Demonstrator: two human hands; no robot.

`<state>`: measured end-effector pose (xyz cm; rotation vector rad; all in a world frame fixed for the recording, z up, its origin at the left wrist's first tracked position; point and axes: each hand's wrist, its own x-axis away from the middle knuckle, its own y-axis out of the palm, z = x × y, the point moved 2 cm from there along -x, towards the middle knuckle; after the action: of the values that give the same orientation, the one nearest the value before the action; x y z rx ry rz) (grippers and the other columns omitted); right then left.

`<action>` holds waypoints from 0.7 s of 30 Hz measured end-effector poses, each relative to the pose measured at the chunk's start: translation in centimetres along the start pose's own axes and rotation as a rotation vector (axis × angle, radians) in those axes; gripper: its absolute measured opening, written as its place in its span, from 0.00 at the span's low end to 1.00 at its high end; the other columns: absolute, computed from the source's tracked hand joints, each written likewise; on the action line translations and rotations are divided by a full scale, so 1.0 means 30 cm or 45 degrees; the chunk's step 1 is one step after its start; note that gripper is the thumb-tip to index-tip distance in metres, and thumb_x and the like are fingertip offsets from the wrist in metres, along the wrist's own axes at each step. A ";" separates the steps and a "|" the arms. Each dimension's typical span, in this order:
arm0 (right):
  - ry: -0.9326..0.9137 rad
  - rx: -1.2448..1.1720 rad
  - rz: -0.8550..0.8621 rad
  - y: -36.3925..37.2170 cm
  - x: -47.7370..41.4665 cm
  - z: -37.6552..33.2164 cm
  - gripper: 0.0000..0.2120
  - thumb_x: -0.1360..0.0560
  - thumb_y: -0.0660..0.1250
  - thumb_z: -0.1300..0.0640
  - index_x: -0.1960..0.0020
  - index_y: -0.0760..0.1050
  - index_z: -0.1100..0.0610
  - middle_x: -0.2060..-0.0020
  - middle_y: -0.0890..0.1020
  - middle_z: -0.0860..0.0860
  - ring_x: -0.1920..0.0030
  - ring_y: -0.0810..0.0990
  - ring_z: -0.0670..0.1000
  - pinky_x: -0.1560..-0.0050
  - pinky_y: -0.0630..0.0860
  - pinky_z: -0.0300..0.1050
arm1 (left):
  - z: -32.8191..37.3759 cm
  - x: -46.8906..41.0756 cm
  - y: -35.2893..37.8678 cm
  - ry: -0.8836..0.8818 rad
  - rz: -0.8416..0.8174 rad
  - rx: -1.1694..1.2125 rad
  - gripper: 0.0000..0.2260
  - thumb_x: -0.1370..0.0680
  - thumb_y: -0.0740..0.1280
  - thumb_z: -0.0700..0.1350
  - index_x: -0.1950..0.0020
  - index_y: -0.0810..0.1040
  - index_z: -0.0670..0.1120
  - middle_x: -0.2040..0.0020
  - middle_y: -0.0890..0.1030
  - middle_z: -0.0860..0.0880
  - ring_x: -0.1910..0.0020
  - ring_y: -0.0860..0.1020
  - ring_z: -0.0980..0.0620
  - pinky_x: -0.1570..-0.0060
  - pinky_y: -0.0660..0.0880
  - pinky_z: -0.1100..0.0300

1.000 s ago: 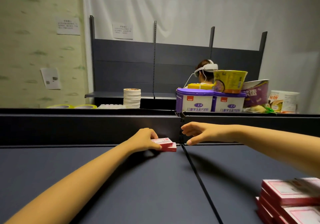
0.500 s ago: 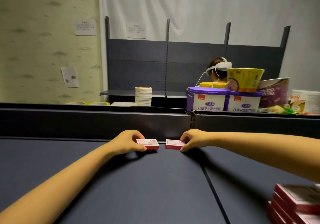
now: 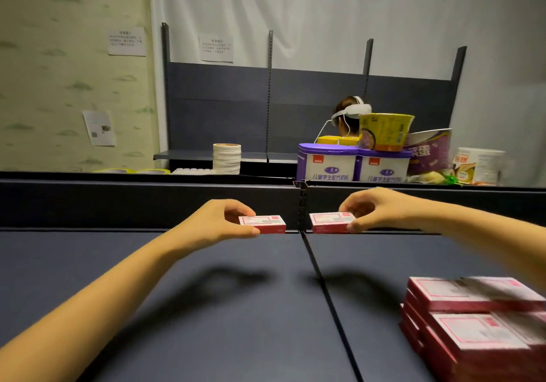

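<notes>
Left hand pinches left red box, right hand pinches right red box; both boxes at shelf back wall, flanking the centre seam, apart

**Shelving bay in a papered, curtained room**

The foreground is a dark blue-grey shelf deck in two panels. A black seam splits them and runs to a slotted upright set in the low back panel. Beyond stands a second shelving unit of the same colour, with four uprights rising above its back and one narrow shelf at the left. The left wall has pale green wallpaper with darker brush marks and carries an upper notice and a lower, tilted notice. A third notice hangs on the white curtain, which covers the rear wall and shows folds. Lighting is even, with soft shadows on the deck.
</notes>
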<state>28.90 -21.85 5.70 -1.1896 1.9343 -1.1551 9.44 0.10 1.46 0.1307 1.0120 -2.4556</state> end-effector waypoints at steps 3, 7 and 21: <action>-0.026 -0.148 0.066 -0.050 0.202 0.015 0.14 0.31 0.72 0.52 0.47 0.76 0.50 0.50 0.81 0.47 0.49 0.80 0.47 0.49 0.76 0.37 | 0.131 0.087 0.058 0.023 0.038 0.081 0.13 0.30 0.73 0.49 0.47 0.78 0.53 0.52 0.80 0.56 0.52 0.79 0.56 0.57 0.72 0.69; -0.066 -0.273 0.194 -0.092 0.434 0.058 0.20 0.39 0.70 0.47 0.48 0.77 0.48 0.52 0.83 0.46 0.51 0.82 0.46 0.46 0.77 0.41 | 0.300 0.190 0.162 0.044 0.052 0.133 0.11 0.30 0.72 0.48 0.50 0.77 0.56 0.53 0.80 0.57 0.53 0.79 0.58 0.62 0.74 0.71; -0.183 -0.292 0.312 -0.043 0.768 0.331 0.13 0.34 0.72 0.49 0.50 0.75 0.42 0.52 0.80 0.42 0.51 0.79 0.44 0.51 0.79 0.40 | 0.583 0.356 0.565 0.006 -0.016 0.169 0.11 0.30 0.73 0.45 0.50 0.77 0.53 0.52 0.81 0.52 0.56 0.82 0.60 0.62 0.78 0.68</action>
<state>27.57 -46.59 1.47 -1.0792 2.0728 -0.7182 9.46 -26.48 0.45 0.1738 0.8539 -2.5347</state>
